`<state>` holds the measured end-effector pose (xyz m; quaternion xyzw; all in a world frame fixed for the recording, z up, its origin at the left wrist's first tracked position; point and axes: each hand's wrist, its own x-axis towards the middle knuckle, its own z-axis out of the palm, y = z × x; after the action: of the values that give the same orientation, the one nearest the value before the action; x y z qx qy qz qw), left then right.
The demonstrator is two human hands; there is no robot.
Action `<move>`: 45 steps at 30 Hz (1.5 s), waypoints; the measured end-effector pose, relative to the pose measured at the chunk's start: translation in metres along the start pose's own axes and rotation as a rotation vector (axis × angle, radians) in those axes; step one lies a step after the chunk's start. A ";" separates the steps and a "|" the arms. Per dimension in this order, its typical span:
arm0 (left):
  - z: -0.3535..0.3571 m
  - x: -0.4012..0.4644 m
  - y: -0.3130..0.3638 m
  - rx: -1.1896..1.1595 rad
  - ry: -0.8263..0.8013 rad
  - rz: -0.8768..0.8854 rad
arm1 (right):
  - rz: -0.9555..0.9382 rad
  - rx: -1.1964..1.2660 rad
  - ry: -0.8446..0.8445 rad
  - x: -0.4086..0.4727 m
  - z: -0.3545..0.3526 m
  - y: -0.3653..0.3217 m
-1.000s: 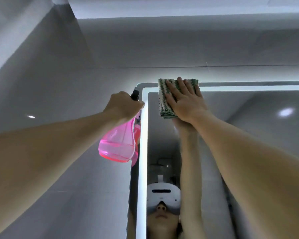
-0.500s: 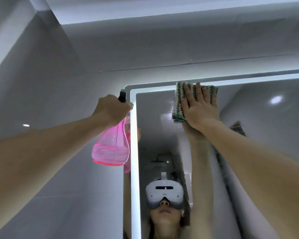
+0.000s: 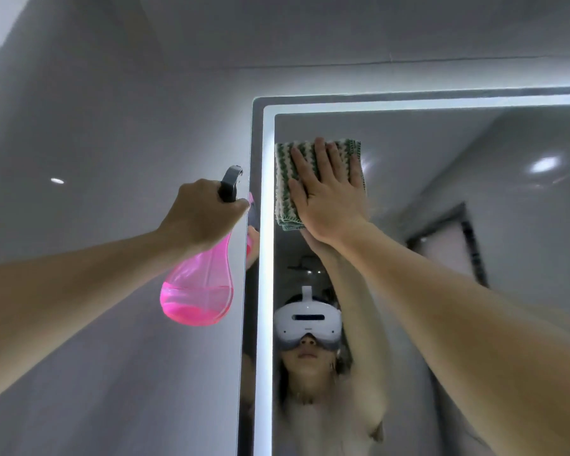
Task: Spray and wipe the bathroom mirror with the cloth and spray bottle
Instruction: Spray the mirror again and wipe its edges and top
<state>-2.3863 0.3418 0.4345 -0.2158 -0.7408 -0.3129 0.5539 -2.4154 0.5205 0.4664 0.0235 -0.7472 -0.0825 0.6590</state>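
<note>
A wall mirror (image 3: 441,192) with a lit white border fills the right half of the view. My right hand (image 3: 326,195) presses a folded green-and-white cloth (image 3: 285,179) flat against the glass near the mirror's upper left corner, fingers straight. My left hand (image 3: 204,218) grips the neck of a pink spray bottle (image 3: 198,291) with a dark trigger head (image 3: 231,182), held just left of the mirror's left edge. The bottle hangs down and holds some pink liquid at its bottom.
Grey tiled wall (image 3: 96,126) lies left of and above the mirror. The lit strip (image 3: 266,291) runs down the mirror's left side and along its top. The glass reflects a person with a white headset (image 3: 306,320) and a dark doorway (image 3: 448,238).
My right hand slid the cloth down and to the left on the glass, away from the top border. The left hand kept the bottle beside the mirror's left edge.
</note>
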 end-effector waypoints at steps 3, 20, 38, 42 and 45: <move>0.003 -0.026 -0.014 -0.010 0.013 0.001 | -0.042 -0.001 -0.025 -0.021 0.003 -0.013; 0.038 -0.234 -0.087 -0.171 -0.126 -0.155 | -0.310 0.096 0.034 -0.259 0.045 -0.077; 0.059 -0.409 -0.125 -0.314 -0.205 -0.280 | -0.297 0.066 -0.071 -0.481 0.060 -0.106; 0.068 -0.436 -0.128 -0.338 -0.243 -0.319 | -0.327 0.025 -0.072 -0.506 0.063 -0.104; 0.075 -0.448 -0.122 -0.342 -0.248 -0.275 | -0.395 0.023 -0.059 -0.510 0.062 -0.096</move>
<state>-2.3880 0.3201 -0.0355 -0.2405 -0.7617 -0.4773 0.3663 -2.4173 0.5054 -0.0557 0.1749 -0.7479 -0.2024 0.6075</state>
